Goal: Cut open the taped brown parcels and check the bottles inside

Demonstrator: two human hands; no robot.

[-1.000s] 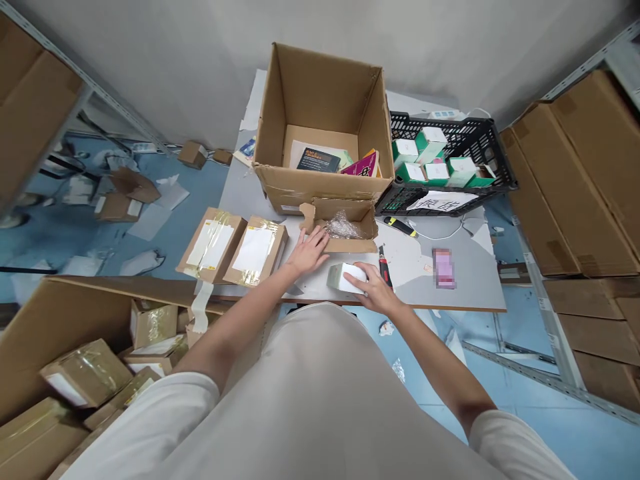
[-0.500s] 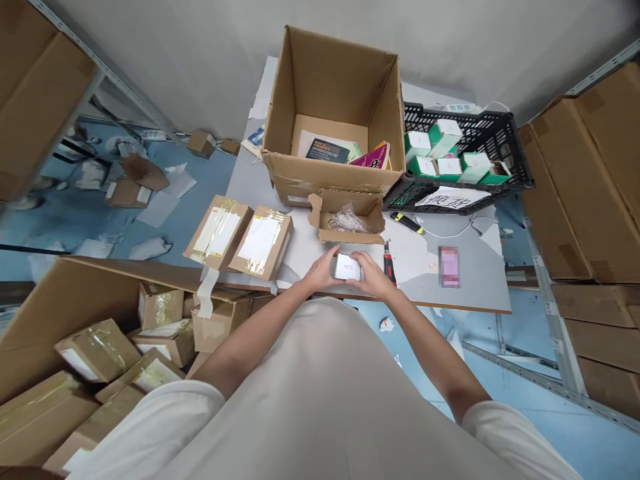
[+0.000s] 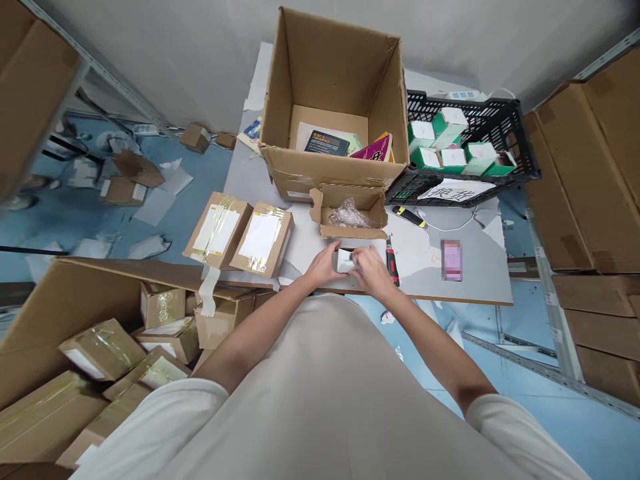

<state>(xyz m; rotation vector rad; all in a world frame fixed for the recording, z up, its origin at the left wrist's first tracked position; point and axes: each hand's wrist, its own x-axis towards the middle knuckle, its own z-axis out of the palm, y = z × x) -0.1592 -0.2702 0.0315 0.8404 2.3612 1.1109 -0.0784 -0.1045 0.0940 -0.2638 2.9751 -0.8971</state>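
Note:
A small white box (image 3: pixel 344 261) is at the table's front edge, with a dark strip showing along its top side. My left hand (image 3: pixel 323 266) grips its left end, thumb and fingers closed round it. Bent over its right end, my right hand (image 3: pixel 371 269) has its fingertips pinched against the box's upper right part; they hide what lies under them. Just beyond my hands stands an open small carton (image 3: pixel 353 233) with crumpled clear plastic wrap (image 3: pixel 349 214) inside. A red and black cutter (image 3: pixel 392 265) lies right of my right hand.
A large open carton (image 3: pixel 333 172) holding books stands behind. A black crate (image 3: pixel 525 150) with green-white boxes is at right. Two taped parcels (image 3: pixel 263 240) lie left, above a big carton (image 3: pixel 95 270) of parcels. A yellow-black knife (image 3: pixel 410 217) and pink pixelated object (image 3: pixel 452 260) lie right.
My right hand has shifted from holding the box's right side to curling its fingers over its top right. The red writing on the box is no longer visible. The view has tilted slightly.

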